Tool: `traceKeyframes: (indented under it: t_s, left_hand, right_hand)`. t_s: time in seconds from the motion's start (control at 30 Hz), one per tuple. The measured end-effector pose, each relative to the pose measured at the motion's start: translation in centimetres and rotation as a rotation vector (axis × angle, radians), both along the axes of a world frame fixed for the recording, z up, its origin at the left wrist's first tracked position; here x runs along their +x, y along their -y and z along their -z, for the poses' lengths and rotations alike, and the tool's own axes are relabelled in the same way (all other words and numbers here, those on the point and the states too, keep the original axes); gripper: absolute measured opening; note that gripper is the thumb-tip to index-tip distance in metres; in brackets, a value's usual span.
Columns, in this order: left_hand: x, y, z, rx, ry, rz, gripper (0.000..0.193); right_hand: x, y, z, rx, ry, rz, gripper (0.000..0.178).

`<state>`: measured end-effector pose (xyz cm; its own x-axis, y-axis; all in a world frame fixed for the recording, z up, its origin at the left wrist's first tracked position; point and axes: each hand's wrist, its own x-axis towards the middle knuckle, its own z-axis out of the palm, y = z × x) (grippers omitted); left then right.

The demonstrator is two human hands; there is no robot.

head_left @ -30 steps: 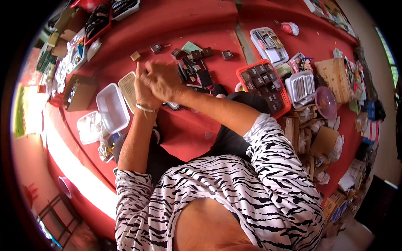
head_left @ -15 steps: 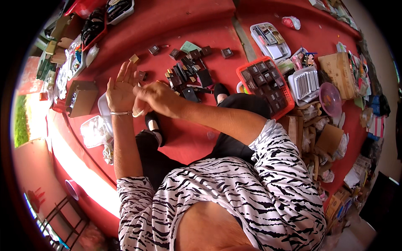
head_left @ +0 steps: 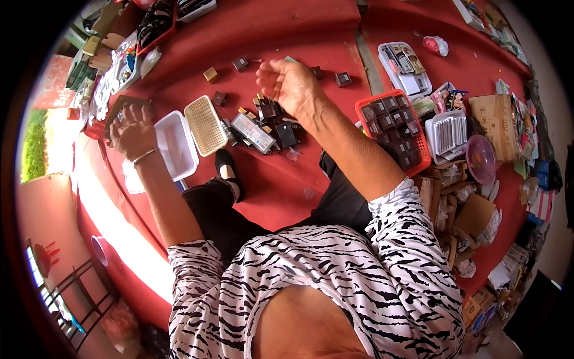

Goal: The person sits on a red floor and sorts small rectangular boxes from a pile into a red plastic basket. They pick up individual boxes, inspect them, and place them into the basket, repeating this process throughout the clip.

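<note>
My left hand is raised at the left, its fingers spread and nothing in it, over a brown cardboard box. A bracelet is on that wrist. My right hand hovers over a heap of small black boxes, hiding part of them. Its fingers are apart, slightly curled, and hold nothing visible. Left of the heap lies a cream woven-pattern basket. Beside that basket stands a white plastic tray. A clear plastic case rests on the near side of the heap.
At right, a red basket holds rows of small dark boxes. Behind it sits a white tray of mixed packets; next to it are a white container of pale cards and a purple bowl. Loose small boxes dot the red floor sheet.
My hands have parted: the right has swung right over the heap, the left has moved slightly left. The cream basket, white tray and clear case now show more fully. The view has shifted a little.
</note>
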<state>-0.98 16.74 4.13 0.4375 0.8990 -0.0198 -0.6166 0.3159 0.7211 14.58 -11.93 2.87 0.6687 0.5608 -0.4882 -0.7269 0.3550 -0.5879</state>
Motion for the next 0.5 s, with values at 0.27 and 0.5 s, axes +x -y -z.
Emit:
traceKeyframes:
  t_s: [0.27,0.5]
  left_hand:
    - [0.5,1.2,-1.5,0.120,0.001,0.304,0.076]
    - [0.2,3.9,-2.9,0.033,0.678,1.024,0.073]
  right_hand:
    - [2.4,1.2,-1.3,0.087,0.076,0.021,0.030]
    - [3.0,1.6,-2.0,0.491,0.199,-0.213,0.041]
